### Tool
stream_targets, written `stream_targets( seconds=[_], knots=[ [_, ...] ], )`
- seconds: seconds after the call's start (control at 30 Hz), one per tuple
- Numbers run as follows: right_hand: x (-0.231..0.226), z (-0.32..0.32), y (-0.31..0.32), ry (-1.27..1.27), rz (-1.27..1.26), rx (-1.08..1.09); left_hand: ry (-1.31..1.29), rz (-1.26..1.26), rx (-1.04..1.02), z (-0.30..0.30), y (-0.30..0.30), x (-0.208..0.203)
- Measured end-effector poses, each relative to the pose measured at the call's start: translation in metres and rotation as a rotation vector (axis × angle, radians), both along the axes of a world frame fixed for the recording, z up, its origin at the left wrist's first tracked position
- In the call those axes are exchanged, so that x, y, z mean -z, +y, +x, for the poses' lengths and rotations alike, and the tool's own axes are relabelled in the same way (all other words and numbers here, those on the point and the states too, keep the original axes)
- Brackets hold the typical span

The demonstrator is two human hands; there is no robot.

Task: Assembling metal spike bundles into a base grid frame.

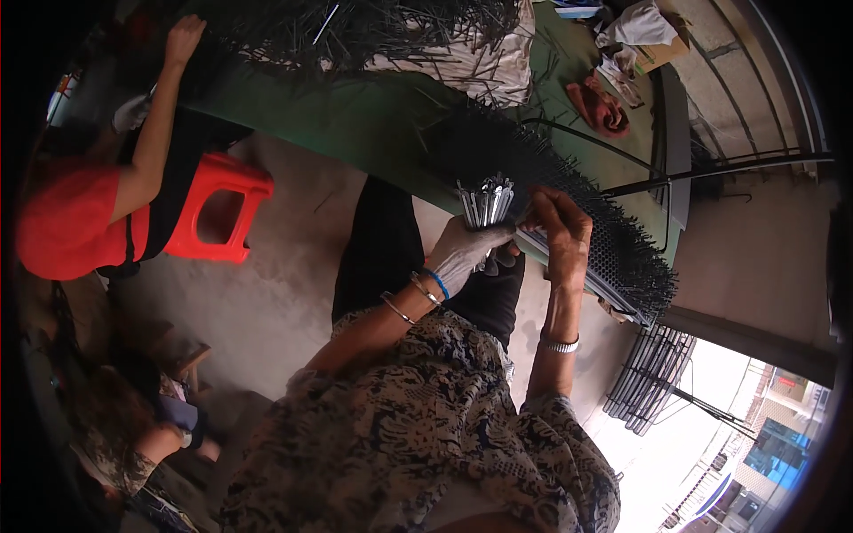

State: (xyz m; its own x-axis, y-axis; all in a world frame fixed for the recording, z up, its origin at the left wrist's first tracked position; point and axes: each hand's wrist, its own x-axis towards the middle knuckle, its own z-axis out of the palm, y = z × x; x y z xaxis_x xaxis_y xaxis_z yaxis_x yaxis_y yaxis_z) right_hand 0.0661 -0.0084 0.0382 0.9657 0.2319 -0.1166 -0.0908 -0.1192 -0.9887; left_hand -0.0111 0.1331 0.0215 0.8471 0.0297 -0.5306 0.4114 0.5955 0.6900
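Observation:
My left hand (464,252), in a pale work glove, is closed round a bundle of thin silver metal strips (486,201) that fan out upward. Close beside it on the right, my bare right hand (562,226) has its fingers bent and drawn together. Whatever lies between those fingertips is too small to make out. Just beyond both hands runs a long rack (613,238) of perforated board, packed with rows of thin dark rods standing on end.
A green table (373,115) bears a heap of loose dark rods (355,35) on white sacking, and a dark red cloth (600,107). On the left are a red plastic stool (218,209) and a person in red (80,218). Another person (160,435) sits at lower left.

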Motion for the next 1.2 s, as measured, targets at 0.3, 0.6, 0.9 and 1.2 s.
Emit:
stream_targets(
  seconds=[0.3,0.6,0.9,1.2],
  knots=[
    [-0.009,0.016,0.012,-0.031,-0.094,-0.069,-0.001,-0.047,0.008,0.009,0.017,0.014],
    [-0.014,0.017,0.018,0.058,-0.067,-0.152,0.004,-0.110,-0.012,0.007,0.019,0.010],
    [-0.003,0.020,0.018,0.003,-0.050,-0.143,-0.006,-0.003,-0.001,0.006,0.027,0.011],
    [-0.009,0.025,0.030,0.096,-0.025,-0.202,-0.049,0.047,0.009,0.006,0.041,0.013]
  ],
)
